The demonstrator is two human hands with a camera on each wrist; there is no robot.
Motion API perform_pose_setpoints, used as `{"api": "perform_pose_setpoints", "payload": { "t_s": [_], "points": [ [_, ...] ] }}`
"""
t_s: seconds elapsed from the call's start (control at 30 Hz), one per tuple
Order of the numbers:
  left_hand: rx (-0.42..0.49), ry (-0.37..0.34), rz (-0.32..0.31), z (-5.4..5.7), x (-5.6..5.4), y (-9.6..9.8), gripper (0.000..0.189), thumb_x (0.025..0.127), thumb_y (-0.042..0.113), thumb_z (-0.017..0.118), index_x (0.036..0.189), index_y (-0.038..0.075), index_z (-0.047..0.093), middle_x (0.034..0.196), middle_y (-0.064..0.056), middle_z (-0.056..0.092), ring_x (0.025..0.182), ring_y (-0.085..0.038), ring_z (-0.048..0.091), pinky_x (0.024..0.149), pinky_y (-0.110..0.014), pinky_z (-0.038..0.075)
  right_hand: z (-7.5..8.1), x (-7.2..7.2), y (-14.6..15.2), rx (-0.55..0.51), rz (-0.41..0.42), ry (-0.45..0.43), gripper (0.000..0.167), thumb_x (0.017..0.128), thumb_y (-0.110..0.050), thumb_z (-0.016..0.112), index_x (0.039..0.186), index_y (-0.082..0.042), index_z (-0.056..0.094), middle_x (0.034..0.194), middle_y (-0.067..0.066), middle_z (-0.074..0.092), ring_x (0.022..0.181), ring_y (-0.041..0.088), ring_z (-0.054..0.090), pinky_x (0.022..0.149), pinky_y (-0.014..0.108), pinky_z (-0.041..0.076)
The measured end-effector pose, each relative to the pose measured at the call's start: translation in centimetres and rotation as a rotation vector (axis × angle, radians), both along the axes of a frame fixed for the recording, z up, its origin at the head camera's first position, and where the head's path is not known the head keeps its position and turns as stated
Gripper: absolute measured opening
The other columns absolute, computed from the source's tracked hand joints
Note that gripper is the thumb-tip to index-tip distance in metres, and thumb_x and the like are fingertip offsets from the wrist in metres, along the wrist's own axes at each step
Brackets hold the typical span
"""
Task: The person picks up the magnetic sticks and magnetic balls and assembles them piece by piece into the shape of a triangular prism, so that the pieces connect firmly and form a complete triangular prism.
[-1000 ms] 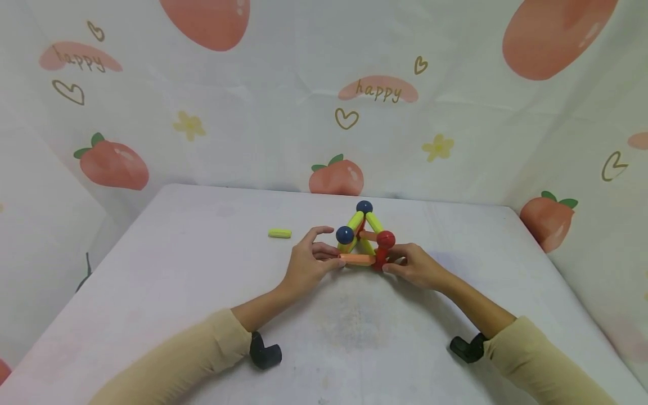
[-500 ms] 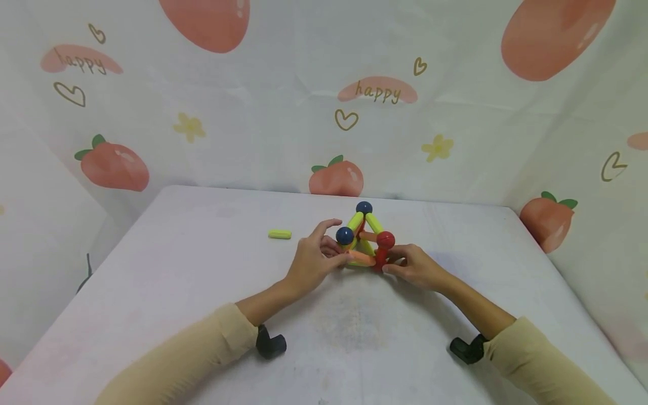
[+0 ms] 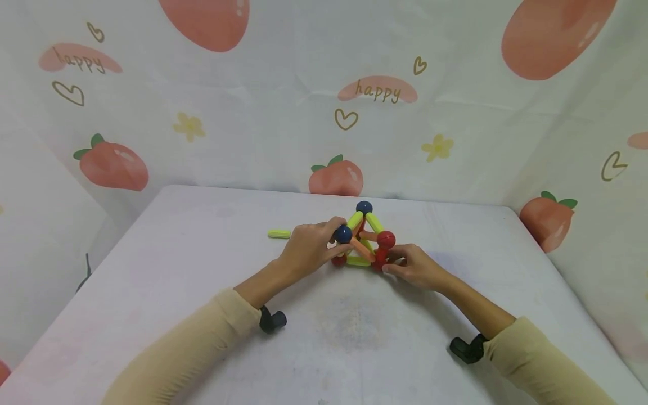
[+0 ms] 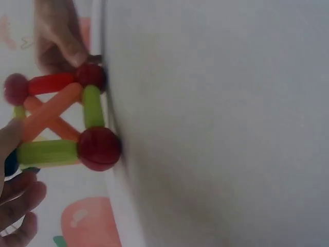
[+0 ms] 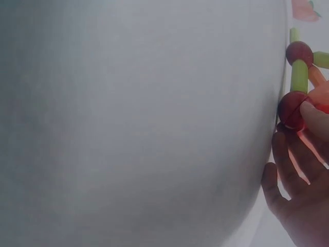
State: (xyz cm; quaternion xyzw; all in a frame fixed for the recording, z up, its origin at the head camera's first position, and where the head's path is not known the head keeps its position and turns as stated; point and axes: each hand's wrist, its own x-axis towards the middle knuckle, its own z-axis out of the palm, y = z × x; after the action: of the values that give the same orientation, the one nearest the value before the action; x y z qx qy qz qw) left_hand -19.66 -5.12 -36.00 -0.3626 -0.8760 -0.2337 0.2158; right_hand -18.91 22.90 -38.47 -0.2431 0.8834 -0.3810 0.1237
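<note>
A frame of magnetic rods and balls stands on the table. At its upper left corner my left hand (image 3: pixel 306 246) pinches a dark blue ball (image 3: pixel 343 234), with the thumb by the end of an orange rod (image 3: pixel 362 249). That rod slants down to the lower right corner. There, my right hand (image 3: pixel 415 268) holds a red ball (image 5: pixel 292 109) with thumb and fingers. A red rod (image 4: pixel 51 83) joins this ball to another red ball (image 3: pixel 386 239) above. Yellow-green rods (image 3: pixel 359 261) form other edges. In the left wrist view the blue ball is mostly hidden.
A loose yellow-green rod (image 3: pixel 279 233) lies on the white table (image 3: pixel 212 242), left of the frame and close to my left hand. Behind the table hangs a peach-printed cloth (image 3: pixel 273 101). Black wrist cameras (image 3: pixel 272 320) sit on both wrists.
My left hand has moved up to the blue ball, raising the orange rod's left end from level to a slant. A red ball at the lower left now shows. The right hand stays put.
</note>
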Motion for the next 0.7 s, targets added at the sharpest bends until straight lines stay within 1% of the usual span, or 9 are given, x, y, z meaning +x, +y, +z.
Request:
{"api": "perform_pose_setpoints", "payload": {
  "t_s": [0.03,0.1,0.17,0.23,0.3,0.4,0.47,0.57,0.7],
  "points": [
    [-0.006,-0.031,-0.017,0.0,-0.2,-0.2,0.05,0.081,0.034,0.083,0.118,0.009,0.06,0.083,-0.001,0.071,0.065,-0.01,0.059,0.06,-0.019,0.049,0.0,0.0,0.0,0.001,-0.002,-0.001,0.034,0.093,-0.011,0.069,0.124,0.002,0.065,0.112,0.009,0.071,0.098,0.023,0.064,0.084,0.033,0.054],
    [-0.008,-0.128,-0.047,0.1,-0.7,-0.9,0.053,0.081,0.03,0.084,0.123,0.01,0.06,0.096,-0.002,0.072,0.077,-0.012,0.063,0.069,-0.021,0.053,0.0,0.0,0.0,0.002,-0.004,-0.002,0.035,0.093,-0.011,0.069,0.125,0.002,0.065,0.112,0.009,0.071,0.098,0.023,0.064,0.084,0.032,0.053],
    [-0.031,-0.227,-0.046,0.1,-1.2,-1.8,0.058,0.081,0.027,0.084,0.13,0.011,0.059,0.109,-0.005,0.071,0.092,-0.016,0.065,0.081,-0.028,0.055,0.0,0.0,0.0,0.004,-0.007,-0.002,0.035,0.093,-0.011,0.069,0.125,0.001,0.065,0.112,0.009,0.071,0.098,0.023,0.064,0.083,0.032,0.053],
    [-0.088,-0.295,-0.009,0.0,-1.9,-3.1,0.064,0.083,0.025,0.083,0.138,0.01,0.056,0.121,-0.007,0.069,0.108,-0.021,0.064,0.094,-0.038,0.051,0.0,0.0,0.0,0.006,-0.008,-0.002,0.035,0.093,-0.011,0.069,0.125,0.001,0.065,0.112,0.009,0.071,0.099,0.023,0.064,0.083,0.033,0.053],
    [-0.139,-0.348,0.05,-0.2,-2.6,-4.8,0.068,0.084,0.021,0.081,0.144,0.01,0.052,0.13,-0.011,0.065,0.119,-0.027,0.06,0.103,-0.048,0.045,0.0,0.0,-0.1,0.007,-0.008,-0.004,0.035,0.093,-0.011,0.069,0.125,0.001,0.065,0.112,0.009,0.071,0.099,0.023,0.064,0.084,0.033,0.053],
    [-0.177,-0.421,0.141,-0.7,-3.6,-7.4,0.065,0.087,0.015,0.076,0.146,0.009,0.049,0.138,-0.013,0.059,0.128,-0.034,0.053,0.108,-0.055,0.037,0.0,0.0,-0.1,0.01,-0.009,-0.008,0.035,0.093,-0.011,0.069,0.125,0.001,0.065,0.113,0.009,0.071,0.099,0.023,0.064,0.085,0.034,0.053],
    [-0.166,-0.484,0.18,-1.1,-4.3,-9.1,0.063,0.088,0.011,0.074,0.146,0.008,0.05,0.138,-0.015,0.059,0.128,-0.038,0.052,0.108,-0.056,0.037,0.1,0.0,-0.1,0.01,-0.009,-0.009,0.035,0.093,-0.011,0.069,0.125,0.001,0.065,0.113,0.01,0.071,0.1,0.024,0.064,0.085,0.034,0.053],
    [-0.121,-0.553,0.195,-1.8,-5.0,-11.0,0.059,0.087,0.008,0.073,0.143,0.005,0.053,0.13,-0.017,0.064,0.129,-0.04,0.051,0.107,-0.057,0.037,0.1,0.0,-0.1,0.01,-0.01,-0.007,0.034,0.093,-0.011,0.069,0.125,0.001,0.065,0.113,0.01,0.071,0.1,0.024,0.064,0.086,0.035,0.053],
    [-0.054,-0.578,0.181,-2.3,-5.5,-12.0,0.053,0.086,0.004,0.075,0.136,0.003,0.058,0.116,-0.016,0.071,0.126,-0.039,0.054,0.108,-0.058,0.035,0.0,0.0,-0.1,0.008,-0.005,0.005,0.033,0.093,-0.01,0.069,0.124,0.002,0.065,0.112,0.01,0.071,0.101,0.024,0.065,0.085,0.035,0.053]
  ]
}}
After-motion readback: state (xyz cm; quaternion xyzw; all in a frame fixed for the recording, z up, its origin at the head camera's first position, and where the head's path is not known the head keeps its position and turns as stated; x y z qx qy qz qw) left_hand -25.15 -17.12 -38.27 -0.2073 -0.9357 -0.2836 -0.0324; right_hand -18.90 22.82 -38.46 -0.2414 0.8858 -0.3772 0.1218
